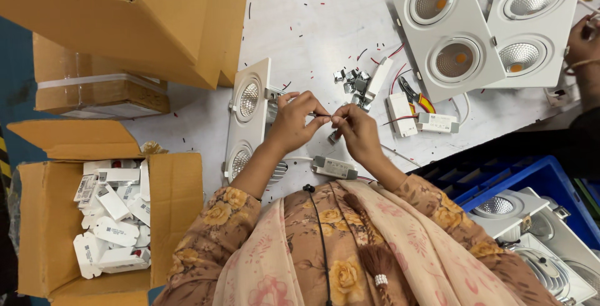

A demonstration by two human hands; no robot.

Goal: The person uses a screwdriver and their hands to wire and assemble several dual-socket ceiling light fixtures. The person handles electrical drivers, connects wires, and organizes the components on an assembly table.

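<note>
Nearest the camera: floral orange sleeves and a pink scarf (400, 243) with a braid over it. Left hand (294, 122) and right hand (357, 130) meet above the table (312, 25), fingertips nearly touching. Left grip pinches a thin dark wire (320, 115); right grip pinches the wire's other end, with a small metal clip (334, 136) just below it. White driver box (335, 167) lies on the table under the hands. Double square downlight (249, 118) just left of the left hand. Pile of metal clips (353, 84) beyond the hands; red-handled cutters (417, 97) further right. Open carton of small white boxes (112, 218) at far left. Blue crate (544, 184) with downlights at right. Another person's hand (584, 44) at top right.
</note>
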